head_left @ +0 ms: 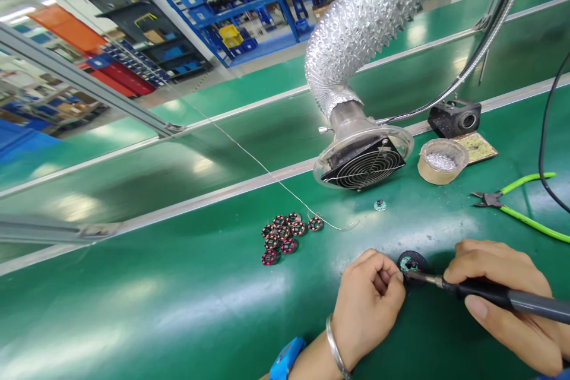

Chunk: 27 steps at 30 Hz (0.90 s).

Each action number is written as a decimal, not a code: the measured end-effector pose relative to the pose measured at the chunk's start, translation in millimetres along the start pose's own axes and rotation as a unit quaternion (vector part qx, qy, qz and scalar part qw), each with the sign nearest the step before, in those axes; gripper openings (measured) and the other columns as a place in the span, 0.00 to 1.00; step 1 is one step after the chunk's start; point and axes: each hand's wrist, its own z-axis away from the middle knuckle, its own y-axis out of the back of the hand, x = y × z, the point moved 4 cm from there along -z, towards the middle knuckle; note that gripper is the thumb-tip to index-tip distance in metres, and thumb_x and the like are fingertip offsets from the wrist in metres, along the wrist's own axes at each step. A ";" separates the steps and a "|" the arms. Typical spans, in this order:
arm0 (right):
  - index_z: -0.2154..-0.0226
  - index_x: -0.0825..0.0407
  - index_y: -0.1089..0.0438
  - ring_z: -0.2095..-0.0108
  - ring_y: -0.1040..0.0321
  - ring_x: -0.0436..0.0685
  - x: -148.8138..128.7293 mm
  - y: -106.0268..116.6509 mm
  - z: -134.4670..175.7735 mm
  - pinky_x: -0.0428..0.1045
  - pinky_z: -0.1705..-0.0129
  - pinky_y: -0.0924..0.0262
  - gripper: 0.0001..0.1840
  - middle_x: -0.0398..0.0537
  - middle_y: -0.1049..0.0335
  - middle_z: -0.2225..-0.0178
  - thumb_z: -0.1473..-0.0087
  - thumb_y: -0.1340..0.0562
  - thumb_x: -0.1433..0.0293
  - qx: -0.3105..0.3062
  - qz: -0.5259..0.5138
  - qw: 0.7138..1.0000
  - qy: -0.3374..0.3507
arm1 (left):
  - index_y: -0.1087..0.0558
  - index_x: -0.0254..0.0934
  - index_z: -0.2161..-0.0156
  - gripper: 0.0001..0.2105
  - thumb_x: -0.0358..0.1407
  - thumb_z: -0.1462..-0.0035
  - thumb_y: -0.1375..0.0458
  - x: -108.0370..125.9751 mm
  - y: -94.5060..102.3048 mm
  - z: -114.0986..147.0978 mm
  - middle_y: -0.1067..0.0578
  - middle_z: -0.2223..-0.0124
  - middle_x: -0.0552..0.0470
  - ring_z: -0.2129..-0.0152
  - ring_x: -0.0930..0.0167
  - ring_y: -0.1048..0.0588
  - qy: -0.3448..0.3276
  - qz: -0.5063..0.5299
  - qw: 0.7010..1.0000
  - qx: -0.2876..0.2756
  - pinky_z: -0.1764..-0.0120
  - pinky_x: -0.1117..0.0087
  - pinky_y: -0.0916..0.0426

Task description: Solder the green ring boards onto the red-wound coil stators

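Observation:
My right hand (507,285) holds a soldering iron (529,304) by its dark handle, like a pen. The iron's metal tip points left and meets a small round green circuit board (407,262), which sits in a black round base (421,262) on the green bench. My left hand (367,303) is closed in a pinch at the board's left edge, close to the tip. Whatever lies between those fingertips is hidden or too small to make out. A thin strand of solder wire (285,186) hangs across and ends on the bench behind my left hand.
Several copper-wound coils (281,233) lie in a cluster to the left. A fume extractor hood (365,163) hangs over the bench. At right are a tub of metal bits (442,161), a yellow sponge (477,147), a black stand (455,117) and green-handled cutters (490,199). A small loose board (379,205) lies ahead.

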 end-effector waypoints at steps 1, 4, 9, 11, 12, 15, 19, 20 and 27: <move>0.65 0.51 0.34 0.81 0.42 0.51 0.1 -0.1 0.0 0.48 0.77 0.51 0.08 0.41 0.42 0.79 0.49 0.45 0.72 -0.001 0.001 1.000 -0.001 | 0.32 0.35 0.77 0.07 0.26 0.51 0.47 0.1 -0.2 -0.1 0.35 0.76 0.56 0.84 0.78 0.38 0.002 -0.001 1.000 -0.001 0.80 0.77 0.43; 0.64 0.51 0.34 0.81 0.42 0.51 0.4 -0.9 0.0 0.48 0.77 0.51 0.08 0.41 0.42 0.79 0.48 0.46 0.72 -0.006 0.001 1.000 -0.001 | 0.32 0.35 0.77 0.07 0.26 0.51 0.47 0.6 -0.3 -0.1 0.35 0.77 0.56 0.84 0.78 0.38 0.006 -0.006 1.000 -0.002 0.80 0.77 0.43; 0.64 0.51 0.34 0.81 0.43 0.52 1.0 -1.5 0.1 0.48 0.77 0.51 0.08 0.41 0.43 0.79 0.48 0.46 0.72 -0.008 0.002 1.000 -0.004 | 0.32 0.36 0.78 0.07 0.27 0.51 0.47 -0.2 0.1 -0.7 0.35 0.77 0.56 0.83 0.78 0.38 0.012 -0.006 1.000 -0.003 0.80 0.77 0.44; 0.64 0.51 0.34 0.81 0.43 0.52 0.7 -0.2 0.1 0.48 0.78 0.51 0.08 0.41 0.42 0.79 0.48 0.46 0.72 -0.004 0.000 1.000 0.000 | 0.32 0.36 0.78 0.07 0.27 0.51 0.47 -0.7 0.1 -1.6 0.35 0.78 0.56 0.83 0.78 0.39 0.013 -0.008 1.000 -0.004 0.80 0.77 0.44; 0.64 0.51 0.34 0.82 0.43 0.52 0.3 1.0 0.1 0.48 0.78 0.51 0.09 0.41 0.42 0.79 0.48 0.46 0.72 0.000 -0.002 1.000 0.002 | 0.32 0.36 0.78 0.07 0.27 0.51 0.47 -0.9 0.1 -2.0 0.35 0.78 0.57 0.83 0.78 0.39 0.014 -0.008 1.000 -0.004 0.79 0.77 0.44; 0.62 0.51 0.34 0.81 0.41 0.52 -1.2 4.7 -0.3 0.49 0.78 0.50 0.10 0.41 0.41 0.79 0.49 0.45 0.73 0.000 -0.007 1.000 0.007 | 0.33 0.36 0.78 0.07 0.27 0.51 0.47 -1.2 0.2 -2.8 0.35 0.78 0.57 0.83 0.77 0.39 0.015 -0.009 1.000 -0.006 0.79 0.77 0.44; 0.62 0.51 0.34 0.80 0.40 0.52 -2.6 7.4 -1.1 0.48 0.78 0.48 0.10 0.41 0.41 0.79 0.49 0.45 0.74 -0.014 -0.002 1.000 0.008 | 0.33 0.36 0.78 0.07 0.27 0.51 0.47 -0.9 0.4 -2.0 0.35 0.78 0.56 0.83 0.77 0.39 0.018 -0.008 1.000 -0.007 0.79 0.77 0.44; 0.62 0.51 0.34 0.80 0.40 0.52 -2.6 7.8 -1.3 0.48 0.78 0.48 0.10 0.41 0.41 0.79 0.49 0.45 0.74 -0.014 0.000 1.000 0.007 | 0.33 0.36 0.78 0.07 0.27 0.51 0.47 -0.7 0.3 -1.6 0.35 0.78 0.56 0.83 0.77 0.39 0.018 -0.008 1.000 -0.007 0.79 0.77 0.44; 0.60 0.51 0.34 0.79 0.39 0.52 -2.7 10.8 -1.6 0.49 0.78 0.45 0.12 0.41 0.40 0.78 0.48 0.45 0.74 -0.002 0.010 1.000 0.013 | 0.33 0.36 0.78 0.07 0.28 0.50 0.47 -1.3 0.7 -1.5 0.35 0.77 0.56 0.83 0.77 0.38 0.016 0.005 1.000 -0.010 0.80 0.77 0.43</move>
